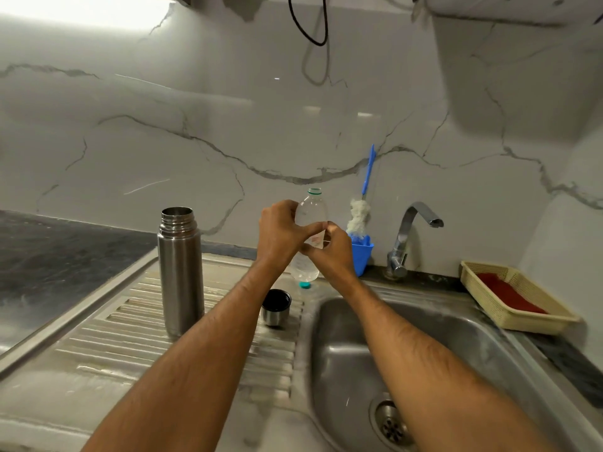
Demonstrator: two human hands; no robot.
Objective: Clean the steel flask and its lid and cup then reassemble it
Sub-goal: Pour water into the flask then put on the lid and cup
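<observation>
The steel flask (180, 272) stands upright and uncapped on the ribbed drainboard (107, 347), left of my arms. Its steel cup (275, 307) stands mouth up on the drainboard near the sink edge. Both my hands hold a clear plastic bottle (311, 210) upright behind the cup. My left hand (280, 233) grips the bottle's upper body. My right hand (329, 252) pinches its middle from the right. The bottle's mouth is open, with a green ring. A small teal bottle cap (305, 285) lies by the bottle's base. The flask's lid is not in sight.
A steel sink (346, 350) with a drain lies at the right, with a tap (409, 238) behind it. A blue bottle brush (362, 203) stands in a blue holder (362, 252) against the marble wall. A beige basket (512, 296) holding a red cloth sits right of the tap.
</observation>
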